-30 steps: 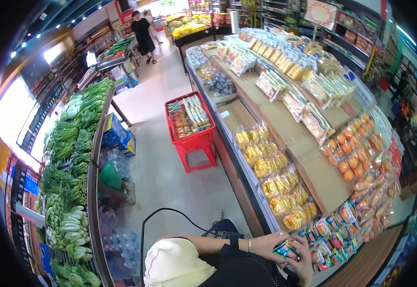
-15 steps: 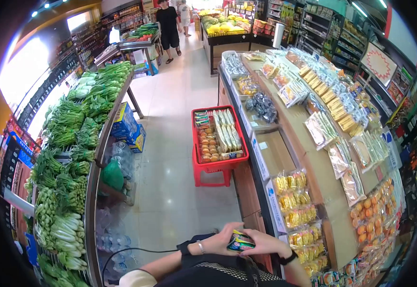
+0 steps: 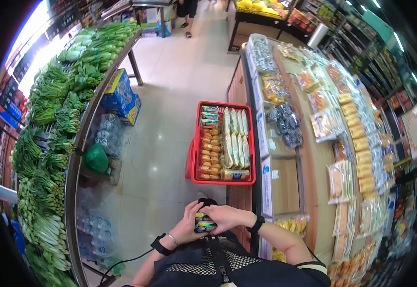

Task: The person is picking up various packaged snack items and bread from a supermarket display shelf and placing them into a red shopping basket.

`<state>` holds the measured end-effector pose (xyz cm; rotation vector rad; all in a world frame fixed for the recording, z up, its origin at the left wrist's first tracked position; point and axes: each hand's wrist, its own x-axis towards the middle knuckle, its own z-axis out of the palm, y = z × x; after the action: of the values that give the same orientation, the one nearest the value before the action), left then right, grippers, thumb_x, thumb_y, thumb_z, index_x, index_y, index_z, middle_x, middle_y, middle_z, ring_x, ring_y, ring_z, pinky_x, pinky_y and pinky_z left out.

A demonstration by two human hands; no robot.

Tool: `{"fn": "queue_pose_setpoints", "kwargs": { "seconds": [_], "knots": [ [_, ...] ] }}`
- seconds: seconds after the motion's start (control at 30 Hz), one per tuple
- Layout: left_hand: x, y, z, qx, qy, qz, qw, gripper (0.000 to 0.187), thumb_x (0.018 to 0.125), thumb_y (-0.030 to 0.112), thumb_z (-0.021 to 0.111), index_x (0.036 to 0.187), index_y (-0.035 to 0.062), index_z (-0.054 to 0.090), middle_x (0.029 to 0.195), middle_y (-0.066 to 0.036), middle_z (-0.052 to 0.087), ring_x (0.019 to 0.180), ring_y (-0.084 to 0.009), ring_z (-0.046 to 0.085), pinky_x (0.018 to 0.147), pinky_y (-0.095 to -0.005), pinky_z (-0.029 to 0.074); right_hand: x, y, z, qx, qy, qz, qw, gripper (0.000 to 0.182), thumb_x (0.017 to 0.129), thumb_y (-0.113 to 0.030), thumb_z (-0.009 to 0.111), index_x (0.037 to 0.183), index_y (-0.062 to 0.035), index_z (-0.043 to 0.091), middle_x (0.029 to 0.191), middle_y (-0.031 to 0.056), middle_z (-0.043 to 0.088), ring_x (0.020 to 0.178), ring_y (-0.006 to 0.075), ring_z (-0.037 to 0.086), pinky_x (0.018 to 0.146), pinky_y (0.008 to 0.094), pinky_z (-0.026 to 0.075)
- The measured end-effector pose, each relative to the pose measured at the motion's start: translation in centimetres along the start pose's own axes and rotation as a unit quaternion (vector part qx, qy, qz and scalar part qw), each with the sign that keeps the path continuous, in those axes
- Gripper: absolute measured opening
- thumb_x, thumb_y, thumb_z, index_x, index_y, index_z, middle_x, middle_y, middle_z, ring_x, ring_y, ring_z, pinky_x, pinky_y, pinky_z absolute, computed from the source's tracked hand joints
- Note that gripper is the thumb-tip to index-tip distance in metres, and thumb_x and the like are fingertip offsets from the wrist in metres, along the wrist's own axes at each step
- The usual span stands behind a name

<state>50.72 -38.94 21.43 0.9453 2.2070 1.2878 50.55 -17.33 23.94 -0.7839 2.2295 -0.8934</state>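
Observation:
In front of my chest, small green-and-yellow wrapped snack packs (image 3: 203,224) are held between both hands, stacked one above another. My left hand (image 3: 183,228) is curled round their left side, and my right hand (image 3: 224,217) grips them from the right and above. Both hands are closed on the packs, partly covering them. Just ahead is a red shopping basket (image 3: 253,148) on a red stool (image 3: 190,160). Inside it lie similar small packs (image 3: 210,115) at the far left, round brown buns (image 3: 210,153) in clear wrapping, and rows of pale wrapped bread (image 3: 235,138).
On the right stands a sloped display (image 3: 311,177) of bagged breads, with an open cardboard box (image 3: 285,184) in its near row. Leafy vegetables (image 3: 55,148) fill the left stand; blue boxes (image 3: 117,93) and bottles sit beneath. A person (image 3: 187,12) stands farther up the aisle.
My view has tilted downward. My hands, still holding the packs, have moved left and closer to the middle of my body, and the stacked packs now show more plainly.

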Motion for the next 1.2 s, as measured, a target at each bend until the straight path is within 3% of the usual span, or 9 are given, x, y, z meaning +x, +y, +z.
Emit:
{"fn": "queue_pose_setpoints", "kwargs": {
  "seconds": [0.23,0.3,0.4,0.53,0.67,0.73,0.87,1.07,1.2],
  "knots": [
    [11.6,-4.9,-2.0,0.016,0.081,-0.111,0.99,0.106,0.066,0.019,0.086,0.147,0.0038,0.019,0.148,-0.027,0.018,0.135,-0.0445,0.033,0.107,-0.0466,0.04,8.8,13.1,-10.4,-0.038,-0.003,-0.062,0.997,0.059,0.064,-0.031,0.078,0.109,-0.0012,0.053,0.093,0.0171,0.062,0.088,0.0367,0.062,0.075,0.0444,0.053],
    [12.8,-7.4,-2.5,0.068,0.191,-0.163,0.966,0.102,0.069,0.017,0.085,0.146,0.0029,0.02,0.149,-0.027,0.018,0.132,-0.0436,0.037,0.107,-0.0459,0.04,11.1,17.6,-13.6,-0.076,0.035,-0.003,0.996,0.058,0.064,-0.029,0.077,0.109,-0.0014,0.053,0.094,0.0164,0.062,0.087,0.0366,0.062,0.072,0.0463,0.053],
    [10.2,-10.0,-3.8,0.037,0.246,-0.314,0.916,0.086,0.075,0.011,0.079,0.143,0.0014,0.027,0.15,-0.027,0.015,0.124,-0.0425,0.044,0.101,-0.0447,0.045,15.4,26.1,-15.3,-0.224,0.161,0.103,0.956,0.063,0.06,-0.027,0.081,0.111,-0.0028,0.052,0.103,0.0136,0.06,0.098,0.0316,0.058,0.079,0.0432,0.048],
    [3.5,-10.8,-3.7,0.141,0.168,-0.491,0.843,0.073,0.077,0.016,0.077,0.136,0.0005,0.036,0.147,-0.027,0.021,0.129,-0.0424,0.04,0.097,-0.041,0.049,19.8,31.9,-17.0,-0.339,0.216,0.161,0.901,0.068,0.058,-0.025,0.082,0.114,-0.0028,0.051,0.1,0.0098,0.059,0.101,0.0262,0.053,0.083,0.0403,0.042],
    [-1.1,-11.1,-1.8,0.201,0.125,-0.512,0.826,0.067,0.079,0.02,0.076,0.133,0.0012,0.041,0.147,-0.026,0.023,0.122,-0.0409,0.048,0.092,-0.0414,0.051,22.0,34.3,-16.0,-0.357,0.206,0.183,0.893,0.06,0.062,-0.021,0.078,0.113,-0.0039,0.052,0.102,0.0096,0.058,0.104,0.0257,0.052,0.081,0.0406,0.042],
    [-0.7,-10.2,-1.3,0.086,0.153,-0.556,0.812,0.059,0.08,0.021,0.073,0.13,0.004,0.046,0.148,-0.026,0.023,0.107,-0.044,0.058,0.092,-0.0455,0.05,22.3,34.5,-15.5,-0.308,0.196,0.2,0.909,0.064,0.064,-0.018,0.074,0.121,-0.0019,0.05,0.117,0.0126,0.055,0.113,0.0273,0.048,0.087,0.0433,0.042],
    [1.1,-10.7,-0.1,0.054,0.181,-0.504,0.843,0.057,0.081,0.023,0.072,0.129,0.005,0.047,0.148,-0.024,0.025,0.107,-0.0408,0.059,0.09,-0.0437,0.051,21.4,34.1,-15.1,-0.332,0.25,0.158,0.896,0.083,0.067,-0.018,0.069,0.142,-0.0006,0.037,0.143,0.0122,0.037,0.133,0.0299,0.035,0.105,0.0514,0.033],
    [2.9,-10.9,-1.3,0.085,0.156,-0.459,0.87,0.057,0.081,0.022,0.072,0.129,0.0043,0.047,0.148,-0.025,0.024,0.111,-0.0438,0.056,0.091,-0.0449,0.051,21.9,34.6,-14.3,-0.364,0.266,0.154,0.879,0.087,0.076,-0.029,0.067,0.149,-0.0041,0.026,0.154,0.0123,0.027,0.144,0.0301,0.021,0.113,0.0583,0.019],
    [3.6,-10.1,-2.8,0.096,0.123,-0.445,0.882,0.057,0.08,0.021,0.072,0.129,0.0036,0.047,0.148,-0.026,0.024,0.113,-0.0448,0.054,0.092,-0.0457,0.049,21.8,34.0,-14.7,-0.321,0.298,0.147,0.887,0.089,0.078,-0.037,0.069,0.15,-0.007,0.027,0.155,0.0112,0.026,0.145,0.0318,0.019,0.113,0.0596,0.018]
  ]
}}
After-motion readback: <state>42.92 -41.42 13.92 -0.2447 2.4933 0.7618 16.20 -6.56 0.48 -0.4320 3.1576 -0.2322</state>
